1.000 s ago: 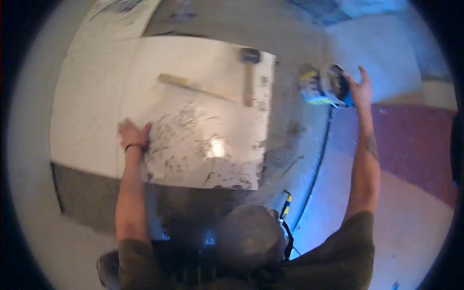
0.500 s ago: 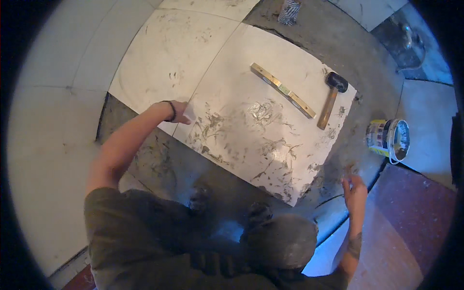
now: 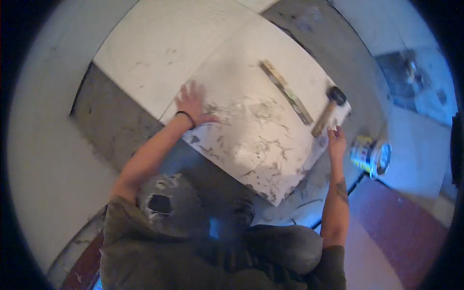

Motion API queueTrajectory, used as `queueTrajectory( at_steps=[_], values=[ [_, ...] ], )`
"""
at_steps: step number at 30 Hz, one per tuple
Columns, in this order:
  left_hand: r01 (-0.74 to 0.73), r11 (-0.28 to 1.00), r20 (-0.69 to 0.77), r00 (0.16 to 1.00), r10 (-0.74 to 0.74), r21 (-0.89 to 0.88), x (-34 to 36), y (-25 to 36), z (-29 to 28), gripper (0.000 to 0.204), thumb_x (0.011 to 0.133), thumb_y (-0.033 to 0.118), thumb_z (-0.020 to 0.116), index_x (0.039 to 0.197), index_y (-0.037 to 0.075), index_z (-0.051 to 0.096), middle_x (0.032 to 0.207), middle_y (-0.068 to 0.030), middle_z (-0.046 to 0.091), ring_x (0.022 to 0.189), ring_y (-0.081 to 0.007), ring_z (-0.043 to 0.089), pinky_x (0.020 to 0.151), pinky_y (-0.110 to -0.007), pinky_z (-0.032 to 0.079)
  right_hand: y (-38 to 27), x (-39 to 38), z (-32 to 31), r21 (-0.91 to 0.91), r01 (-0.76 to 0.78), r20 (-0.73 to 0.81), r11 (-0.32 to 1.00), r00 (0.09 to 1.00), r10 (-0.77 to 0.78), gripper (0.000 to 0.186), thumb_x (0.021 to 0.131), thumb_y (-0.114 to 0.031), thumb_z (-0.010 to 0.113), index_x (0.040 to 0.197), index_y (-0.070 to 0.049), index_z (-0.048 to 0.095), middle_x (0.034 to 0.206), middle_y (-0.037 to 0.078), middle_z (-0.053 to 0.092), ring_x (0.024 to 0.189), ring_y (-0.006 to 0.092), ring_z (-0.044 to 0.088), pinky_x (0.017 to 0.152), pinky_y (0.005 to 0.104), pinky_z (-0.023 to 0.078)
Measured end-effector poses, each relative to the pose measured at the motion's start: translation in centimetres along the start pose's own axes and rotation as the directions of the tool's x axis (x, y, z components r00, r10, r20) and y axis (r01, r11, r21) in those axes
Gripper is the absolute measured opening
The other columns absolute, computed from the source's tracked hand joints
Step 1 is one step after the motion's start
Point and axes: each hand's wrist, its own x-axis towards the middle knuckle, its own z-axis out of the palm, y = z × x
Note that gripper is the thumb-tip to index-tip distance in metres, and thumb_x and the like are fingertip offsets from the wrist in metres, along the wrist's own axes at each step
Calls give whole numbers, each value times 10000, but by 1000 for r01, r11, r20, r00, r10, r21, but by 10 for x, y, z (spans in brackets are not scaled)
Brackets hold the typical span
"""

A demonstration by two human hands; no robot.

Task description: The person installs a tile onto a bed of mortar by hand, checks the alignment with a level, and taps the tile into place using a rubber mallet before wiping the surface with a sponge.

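White tile (image 3: 246, 72), smeared with grey along its near half, lies on the grey floor (image 3: 108, 111) in front of the person, its edge against a second white tile (image 3: 150, 53) on the left. The left hand (image 3: 192, 103) rests near that joint with its fingers splayed and palm down, probably to take the weight of the leaning body. A dark band (image 3: 185, 117) circles that wrist. The right hand (image 3: 337, 139) is at the tile's right side, its fingers bent just beside the handle end of a mallet (image 3: 325, 116). Whether they touch the wooden handle or grip anything, I cannot tell. Black head pointing away, the mallet lies with its handle toward the person, which seems to keep it in easy reach. A spirit level (image 3: 286, 92) lies next to it, roughly parallel, perhaps parked on the flat surface to stay handy. To the right, on the floor, a labelled bucket (image 3: 361, 153) seems upright, near the right hand; its contents are hard to make out. Blur hides what the striped object (image 3: 309, 18) at the top is, and likewise the dark shape (image 3: 402, 79) at upper right. Below, a torn trouser knee (image 3: 169, 205) and the torso block much of the near floor.
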Motion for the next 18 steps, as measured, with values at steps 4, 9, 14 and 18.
queueTrajectory(
  at_steps=[4, 9, 14, 18],
  values=[
    [66, 996, 29, 998, -64, -58, 3, -6, 0, 1481, 599, 782, 807, 1647, 79, 30, 1698, -264, -2, 1554, -489, 55, 1175, -704, 208, -5, 71, 52, -136, 57, 24, 989, 998, -54, 547, 892, -431, 718, 1142, 52, 664, 994, 196, 730, 908, 297, 706, 822, 415, 547],
    [108, 970, 35, 994, -103, -218, 1, -10, -12, 1343, 681, 579, 852, 1622, 6, 84, 1674, -303, 51, 1559, -467, 70, 1210, -643, 197, -27, 136, 5, 144, -309, 405, 940, 885, 229, 436, 862, -318, 718, 1129, 19, 643, 928, 101, 694, 822, 221, 676, 721, 353, 551],
    [186, 980, 7, 982, -186, -75, -1, 0, -27, 1384, 625, 682, 870, 1608, -11, 185, 1677, -239, 156, 1561, -392, 138, 1240, -513, 193, -143, 65, -13, 602, -142, 228, 786, 974, 1, 403, 912, -196, 714, 1226, -63, 500, 943, 75, 685, 786, 176, 659, 597, 306, 532],
    [143, 980, 5, 990, -144, -140, 3, 0, -21, 1435, 603, 707, 870, 1608, -34, 161, 1678, -254, 141, 1566, -399, 114, 1254, -476, 162, -267, -31, 29, 678, -224, 351, 701, 935, -41, 357, 979, -408, 694, 1021, -76, 568, 726, 11, 581, 539, 120, 558, 472, 279, 454]
  ],
)
